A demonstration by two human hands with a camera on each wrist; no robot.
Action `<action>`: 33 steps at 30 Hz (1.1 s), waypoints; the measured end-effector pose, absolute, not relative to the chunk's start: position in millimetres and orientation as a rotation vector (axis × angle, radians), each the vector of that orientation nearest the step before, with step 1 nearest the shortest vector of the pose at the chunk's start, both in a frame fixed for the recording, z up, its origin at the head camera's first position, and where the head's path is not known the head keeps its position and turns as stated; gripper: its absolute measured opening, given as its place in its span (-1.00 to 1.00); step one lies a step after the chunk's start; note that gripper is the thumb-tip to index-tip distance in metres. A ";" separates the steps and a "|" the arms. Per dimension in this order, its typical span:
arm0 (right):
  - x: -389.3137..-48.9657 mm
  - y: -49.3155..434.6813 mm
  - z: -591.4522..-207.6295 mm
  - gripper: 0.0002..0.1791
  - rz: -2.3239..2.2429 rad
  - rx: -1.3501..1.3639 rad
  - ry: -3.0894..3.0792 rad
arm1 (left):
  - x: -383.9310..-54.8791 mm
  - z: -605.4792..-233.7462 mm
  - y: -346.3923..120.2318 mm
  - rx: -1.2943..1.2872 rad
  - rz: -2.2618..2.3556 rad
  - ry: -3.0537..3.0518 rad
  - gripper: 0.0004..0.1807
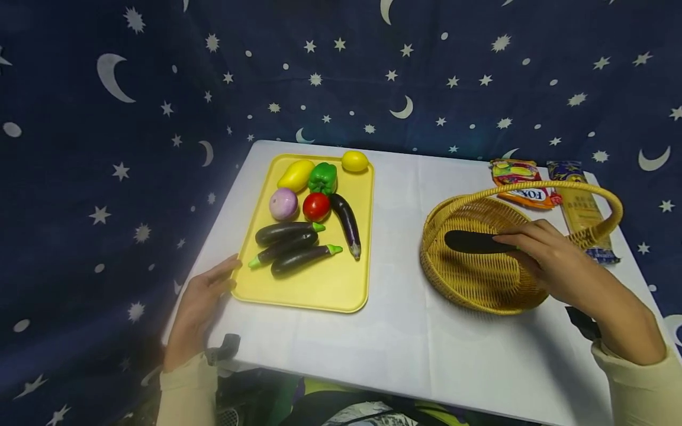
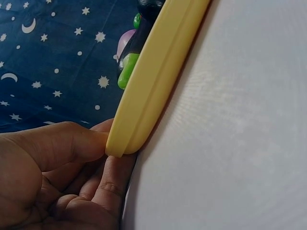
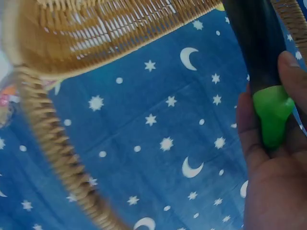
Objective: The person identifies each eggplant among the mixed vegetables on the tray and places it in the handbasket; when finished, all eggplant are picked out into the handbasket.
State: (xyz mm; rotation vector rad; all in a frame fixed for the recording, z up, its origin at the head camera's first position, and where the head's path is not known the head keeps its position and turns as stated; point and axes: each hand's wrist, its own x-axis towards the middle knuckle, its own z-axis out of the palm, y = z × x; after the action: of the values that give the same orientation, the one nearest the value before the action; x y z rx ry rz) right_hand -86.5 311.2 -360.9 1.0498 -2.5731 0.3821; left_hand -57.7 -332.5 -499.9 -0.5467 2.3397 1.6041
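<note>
My right hand (image 1: 543, 254) grips a dark eggplant (image 1: 474, 241) by its green stem end, over the wicker basket (image 1: 453, 290). In the right wrist view the thumb and fingers wrap the eggplant (image 3: 261, 48) just around the green cap. With thumb and fingers, my left hand (image 2: 72, 177) pinches the near-left rim of a yellow tray (image 2: 148, 91). On that tray lie several more eggplants (image 1: 303, 260), one of them longer and curved (image 1: 347, 225). A tomato (image 1: 317, 207), a purple onion (image 1: 283, 204), a green bell pepper (image 1: 322, 178), a mango (image 1: 296, 176) and a lemon (image 1: 354, 161) sit toward its far side.
The basket's tall arched handle (image 1: 554, 186) rises over its far-right side. Behind it lie a red and orange snack bag (image 1: 524, 183) and a long yellow and blue packet (image 1: 581, 207). A starry blue curtain (image 1: 351, 71) hangs behind the white table (image 1: 396, 236).
</note>
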 end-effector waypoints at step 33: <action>-188.0 308.5 -373.6 -0.64 0.000 0.988 -3.115 | -55.7 -498.7 -331.4 -0.580 1.663 2.263 -0.44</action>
State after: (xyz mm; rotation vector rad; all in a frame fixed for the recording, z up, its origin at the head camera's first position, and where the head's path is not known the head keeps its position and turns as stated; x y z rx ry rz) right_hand -188.0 308.5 -373.6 0.9884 -3.1154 -0.0003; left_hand -55.7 -331.4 -498.7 -0.5797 2.2634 1.6635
